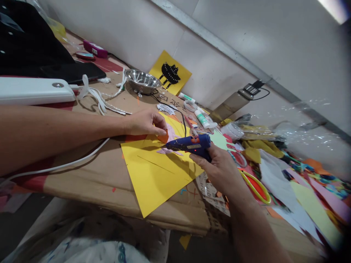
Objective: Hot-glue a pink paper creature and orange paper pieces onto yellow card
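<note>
My right hand [219, 164] is closed round a blue hot glue gun [196, 143], whose nozzle points left and shows a small red light on its side. Between the thumb and fingers of my left hand [148, 122] is a small orange paper piece [163, 137], close to the nozzle. Beneath both hands lies a yellow sheet of paper [153, 182]. A pink paper cutout [172, 132] rests on that sheet, partly covered by the glue gun. Whether the nozzle touches the orange piece I cannot tell.
Cardboard [87, 179] covers the table. Behind my hands stand a metal bowl [142, 81], a yellow card with a black shape [171, 73], glue sticks [202, 119] and a bottle [233, 104]. Paper scraps [309, 204] pile up at right; a white cable [68, 166] runs along the left.
</note>
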The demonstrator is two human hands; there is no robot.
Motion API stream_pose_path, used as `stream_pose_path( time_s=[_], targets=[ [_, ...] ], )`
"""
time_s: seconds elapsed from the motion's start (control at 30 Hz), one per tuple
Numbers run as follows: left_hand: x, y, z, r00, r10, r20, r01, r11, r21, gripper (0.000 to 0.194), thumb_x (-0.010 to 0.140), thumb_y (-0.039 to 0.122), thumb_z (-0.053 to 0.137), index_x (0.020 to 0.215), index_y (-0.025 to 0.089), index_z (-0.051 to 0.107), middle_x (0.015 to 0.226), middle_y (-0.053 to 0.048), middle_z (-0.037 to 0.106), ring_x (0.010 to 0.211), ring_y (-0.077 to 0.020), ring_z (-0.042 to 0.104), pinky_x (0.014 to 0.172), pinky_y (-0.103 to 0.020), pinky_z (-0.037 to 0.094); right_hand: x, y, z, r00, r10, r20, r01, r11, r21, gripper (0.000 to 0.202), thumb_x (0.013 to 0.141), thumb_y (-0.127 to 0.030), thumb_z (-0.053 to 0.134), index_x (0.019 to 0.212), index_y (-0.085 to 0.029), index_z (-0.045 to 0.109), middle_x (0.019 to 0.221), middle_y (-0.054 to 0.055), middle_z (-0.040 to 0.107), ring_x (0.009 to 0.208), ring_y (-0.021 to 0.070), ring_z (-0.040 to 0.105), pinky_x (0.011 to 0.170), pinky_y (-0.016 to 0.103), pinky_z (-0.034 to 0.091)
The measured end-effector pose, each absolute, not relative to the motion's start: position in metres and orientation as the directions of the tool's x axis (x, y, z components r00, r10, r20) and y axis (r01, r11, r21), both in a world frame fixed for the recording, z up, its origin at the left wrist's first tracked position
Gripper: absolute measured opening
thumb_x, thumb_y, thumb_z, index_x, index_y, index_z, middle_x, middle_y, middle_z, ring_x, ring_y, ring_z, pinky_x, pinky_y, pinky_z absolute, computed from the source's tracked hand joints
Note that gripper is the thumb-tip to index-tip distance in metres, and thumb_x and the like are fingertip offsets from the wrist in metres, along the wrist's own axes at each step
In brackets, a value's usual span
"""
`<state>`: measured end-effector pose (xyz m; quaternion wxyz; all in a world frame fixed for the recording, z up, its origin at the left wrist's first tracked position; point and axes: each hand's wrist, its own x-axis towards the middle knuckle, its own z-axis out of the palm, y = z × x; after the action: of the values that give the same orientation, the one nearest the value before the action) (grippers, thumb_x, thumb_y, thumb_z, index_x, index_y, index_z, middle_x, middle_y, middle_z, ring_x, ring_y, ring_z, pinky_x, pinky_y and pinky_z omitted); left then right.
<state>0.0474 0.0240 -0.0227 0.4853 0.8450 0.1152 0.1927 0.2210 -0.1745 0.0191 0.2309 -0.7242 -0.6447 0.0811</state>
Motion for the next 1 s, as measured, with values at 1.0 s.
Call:
stream_pose_path(
  time_s=[1.0],
  targets=[
    [0.048, 0.027, -0.025, 0.899, 0.372, 0.230, 0.005, -0.535, 0.845, 0.021, 0.075, 0.033, 0.070, 0.080, 0.013, 0.073, 0.073, -0.003, 0.072, 0.066, -0.0119, 0.061, 0.065, -0.024, 0.044, 0.212, -0.171, 0.012, 0.130, 0.958, 0.255, 0.928, -0.026, -0.373, 0.024, 0.086, -0.032, 0.057, 0.104, -0.020, 0.067, 0.089, 0.007, 0.073, 0.079, 0.0234, 0.065, 0.066, 0.033, 0.046]
  ],
)
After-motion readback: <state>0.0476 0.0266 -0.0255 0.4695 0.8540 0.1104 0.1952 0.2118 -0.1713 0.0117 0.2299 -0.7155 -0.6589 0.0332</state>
